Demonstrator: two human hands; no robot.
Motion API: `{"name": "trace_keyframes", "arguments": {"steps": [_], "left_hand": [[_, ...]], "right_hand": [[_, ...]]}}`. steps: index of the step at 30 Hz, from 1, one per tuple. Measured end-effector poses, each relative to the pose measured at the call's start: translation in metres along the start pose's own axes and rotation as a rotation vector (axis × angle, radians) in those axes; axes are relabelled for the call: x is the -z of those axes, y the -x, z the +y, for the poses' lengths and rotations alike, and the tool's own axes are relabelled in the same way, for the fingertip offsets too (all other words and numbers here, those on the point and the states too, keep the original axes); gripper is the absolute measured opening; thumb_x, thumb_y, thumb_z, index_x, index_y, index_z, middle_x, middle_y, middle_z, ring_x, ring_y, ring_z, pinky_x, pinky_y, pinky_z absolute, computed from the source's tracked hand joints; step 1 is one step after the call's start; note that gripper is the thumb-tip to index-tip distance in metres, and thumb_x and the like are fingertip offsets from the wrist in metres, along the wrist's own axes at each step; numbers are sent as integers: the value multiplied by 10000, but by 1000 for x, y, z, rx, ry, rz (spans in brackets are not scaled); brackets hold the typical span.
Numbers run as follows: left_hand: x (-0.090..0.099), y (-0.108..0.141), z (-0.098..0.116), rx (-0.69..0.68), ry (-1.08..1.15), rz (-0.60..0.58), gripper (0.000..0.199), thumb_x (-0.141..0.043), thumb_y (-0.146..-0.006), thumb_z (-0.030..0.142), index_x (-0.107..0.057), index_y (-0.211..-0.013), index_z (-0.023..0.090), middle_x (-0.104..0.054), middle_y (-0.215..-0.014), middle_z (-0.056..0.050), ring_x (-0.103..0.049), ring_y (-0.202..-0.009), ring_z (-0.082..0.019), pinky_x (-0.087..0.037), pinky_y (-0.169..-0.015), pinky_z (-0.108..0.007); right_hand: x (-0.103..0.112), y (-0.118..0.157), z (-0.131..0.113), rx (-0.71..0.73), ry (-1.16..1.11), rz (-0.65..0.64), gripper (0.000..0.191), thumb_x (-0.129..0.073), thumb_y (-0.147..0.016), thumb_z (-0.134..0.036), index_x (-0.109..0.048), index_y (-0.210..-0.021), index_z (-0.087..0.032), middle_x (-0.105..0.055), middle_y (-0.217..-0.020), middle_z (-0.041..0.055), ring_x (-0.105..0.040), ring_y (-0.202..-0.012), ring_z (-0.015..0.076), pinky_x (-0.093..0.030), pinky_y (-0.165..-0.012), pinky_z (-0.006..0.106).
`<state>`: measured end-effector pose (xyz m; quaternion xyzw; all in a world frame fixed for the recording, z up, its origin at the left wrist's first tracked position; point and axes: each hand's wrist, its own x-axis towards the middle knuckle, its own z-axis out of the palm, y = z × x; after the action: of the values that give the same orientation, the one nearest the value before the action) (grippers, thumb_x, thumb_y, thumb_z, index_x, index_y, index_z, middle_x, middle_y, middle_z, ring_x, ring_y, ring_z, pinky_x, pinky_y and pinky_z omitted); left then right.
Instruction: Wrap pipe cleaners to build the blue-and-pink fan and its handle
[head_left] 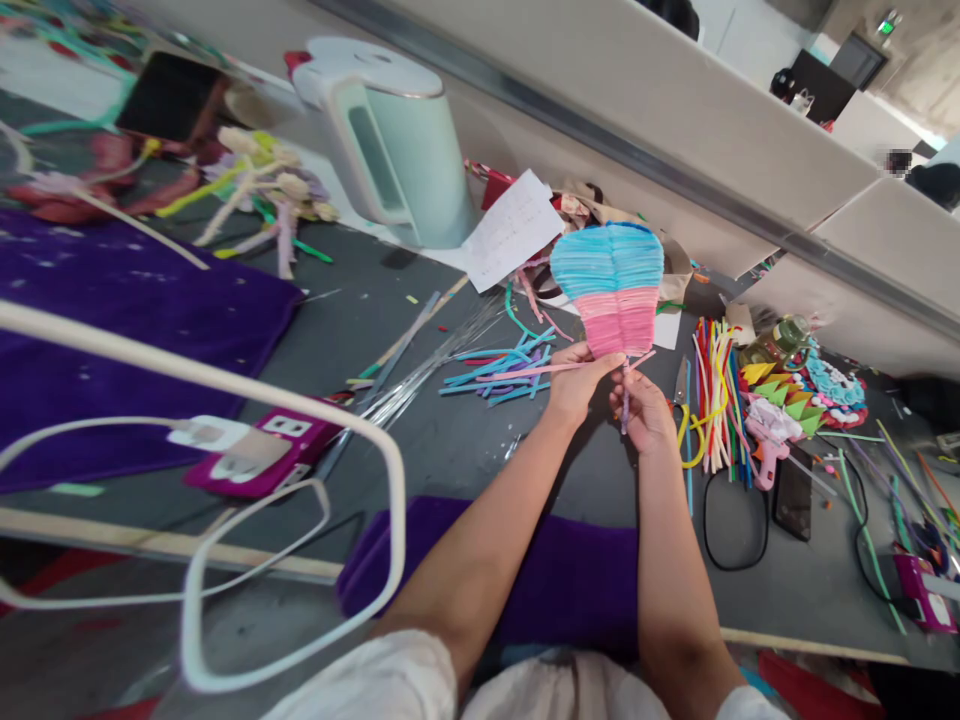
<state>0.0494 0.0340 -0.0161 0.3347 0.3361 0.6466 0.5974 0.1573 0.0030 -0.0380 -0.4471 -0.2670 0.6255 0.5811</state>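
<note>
A fan-shaped piece made of pipe cleaners (pixel 611 275), blue at the top and pink below, stands raised over the dark table. My left hand (pixel 579 385) is closed at its lower left edge, with the thumb pointing toward the base. Across this hand runs a loose pink pipe cleaner (pixel 517 373), its far end showing past the base on the right. Just below the fan, my right hand (pixel 645 405) pinches the thin purple stem (pixel 625 405). Blue and purple pipe cleaners (pixel 499 365) lie on the table left of my hands.
An electric kettle (pixel 431 150) stands behind on the left. White cable (pixel 300 375) loops across the left foreground to a power strip (pixel 262 455). On the right lie yellow-handled scissors (pixel 684 430), coloured pipe cleaners (pixel 724 400), a pink glue gun (pixel 769 440) and a phone (pixel 795 495).
</note>
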Motion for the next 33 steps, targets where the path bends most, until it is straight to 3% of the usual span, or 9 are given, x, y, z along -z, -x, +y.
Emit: {"name": "trace_keyframes", "arguments": {"steps": [8, 12, 15, 18, 20, 22, 25, 29, 33], "left_hand": [[-3, -1, 1, 74, 79, 103, 260, -852, -460, 242, -666, -617, 151, -670, -622, -15, -576, -545, -121, -450, -550, -249], [-2, -2, 0, 76, 94, 109, 256, -846, -463, 241, -663, -617, 151, -673, -624, -13, -564, -539, -113, -434, -543, -243], [0, -3, -3, 81, 89, 105, 255, -844, -465, 237, -674, -635, 153, -673, -628, -6, -539, -518, -101, -413, -527, -241], [4, -6, -6, 90, 80, 91, 255, -840, -473, 236, -681, -652, 150, -657, -607, 2, -488, -477, -82, -367, -487, -231], [9, -8, -6, 86, 72, 84, 243, -830, -492, 237, -684, -667, 152, -650, -602, 7, -456, -458, -69, -330, -468, -224], [13, -11, -6, 77, 62, 89, 228, -819, -509, 234, -686, -676, 155, -647, -607, 8, -444, -454, -63, -312, -463, -223], [16, -14, -4, 87, 56, 87, 208, -813, -518, 230, -684, -664, 156, -646, -614, -1, -457, -467, -67, -318, -467, -223], [14, -12, -2, 157, 84, 2, 222, -820, -508, 209, -691, -681, 155, -664, -653, -19, -505, -514, -82, -348, -485, -223], [11, -8, -1, 165, 75, -64, 205, -824, -517, 205, -690, -663, 151, -649, -626, -16, -493, -505, -81, -352, -478, -227]], "right_hand": [[-14, 4, 1, 271, 106, 91, 240, -755, -649, -306, -592, -777, -184, -663, -779, -16, -571, -580, 66, -494, -542, 185], [-16, 8, 2, 442, 346, 152, 214, -686, -727, -356, -611, -827, -183, -616, -748, -9, -584, -590, 104, -502, -520, 228], [-15, 12, 2, 593, 607, 157, 162, -587, -808, -354, -616, -830, -196, -610, -777, 11, -597, -649, 129, -532, -610, 275], [-13, 15, 1, 774, 840, 166, 163, -508, -849, -299, -631, -798, -204, -636, -869, 57, -608, -839, 171, -521, -792, 333], [-14, 17, 1, 810, 897, 140, 186, -482, -861, -288, -646, -830, -207, -650, -919, 78, -604, -911, 184, -501, -854, 351], [-15, 18, 0, 742, 833, 94, 205, -484, -865, -316, -654, -908, -210, -659, -923, 75, -626, -855, 174, -517, -815, 338], [-16, 17, -2, 512, 554, 5, 263, -519, -845, -396, -657, -960, -203, -678, -844, 47, -646, -691, 148, -549, -685, 304], [-12, 11, -4, 245, 170, -17, 342, -553, -806, -493, -652, -851, -170, -705, -795, 55, -614, -565, 117, -549, -551, 255], [-6, 6, -4, 112, 32, -15, 259, -725, -687, -399, -588, -739, -185, -697, -743, 18, -563, -507, 79, -528, -495, 201]]}}
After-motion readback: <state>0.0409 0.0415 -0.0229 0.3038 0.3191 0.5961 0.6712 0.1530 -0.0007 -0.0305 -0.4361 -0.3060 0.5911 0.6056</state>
